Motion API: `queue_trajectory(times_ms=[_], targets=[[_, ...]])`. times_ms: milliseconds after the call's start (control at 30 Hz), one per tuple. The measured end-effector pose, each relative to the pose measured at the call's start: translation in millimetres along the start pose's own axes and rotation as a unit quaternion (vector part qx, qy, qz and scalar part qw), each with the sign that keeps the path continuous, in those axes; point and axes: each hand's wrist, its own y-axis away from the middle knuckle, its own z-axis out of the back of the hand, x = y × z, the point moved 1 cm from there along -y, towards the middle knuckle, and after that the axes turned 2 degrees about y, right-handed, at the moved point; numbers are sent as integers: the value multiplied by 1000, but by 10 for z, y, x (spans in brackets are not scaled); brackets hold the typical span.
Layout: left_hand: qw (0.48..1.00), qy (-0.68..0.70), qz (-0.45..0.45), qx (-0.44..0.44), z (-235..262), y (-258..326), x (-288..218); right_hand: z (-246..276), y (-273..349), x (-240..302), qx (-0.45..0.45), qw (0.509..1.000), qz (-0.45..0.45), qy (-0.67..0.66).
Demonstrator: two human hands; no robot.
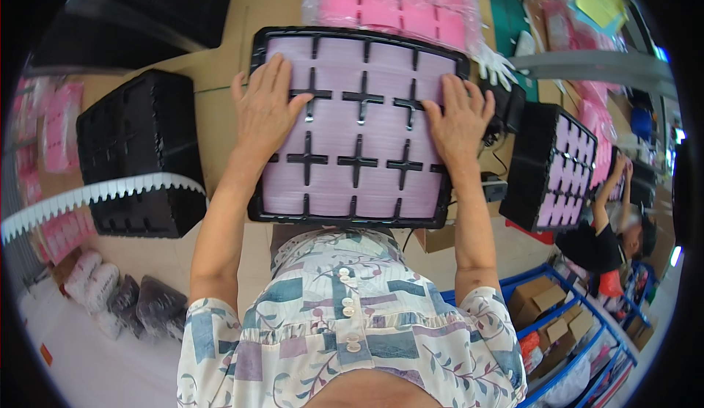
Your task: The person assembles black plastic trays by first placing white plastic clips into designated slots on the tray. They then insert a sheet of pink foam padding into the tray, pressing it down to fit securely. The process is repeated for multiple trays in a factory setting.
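Straight in front of me lies a black plastic tray whose cross-shaped ribs frame lilac foam-like sheets. My left hand rests on its upper left part, fingers stretched forward and thumb beside a rib. Along the right edge, my right hand presses down with its fingers apart, the thumb pointing in toward another rib. Both palms face down, and neither hand lifts anything. The tray's underside is hidden.
Pink sheets under clear plastic lie beyond the tray. A white glove sits at its far right corner. Black trays stand on the left; another filled stack stands right. A person works at far right, above blue racks.
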Motion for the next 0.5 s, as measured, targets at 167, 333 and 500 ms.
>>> queue_trajectory(times_ms=[167,333,500], targets=[[1000,-8,-4,-18,19,-104,33,-26,26,-33,6,1000,6,29],[999,-47,18,-1,8,-233,83,-56,-23,-21,13,999,-20,37],[997,-45,24,-57,39,-262,79,-73,-25,-125,-1,999,-32,-7]])
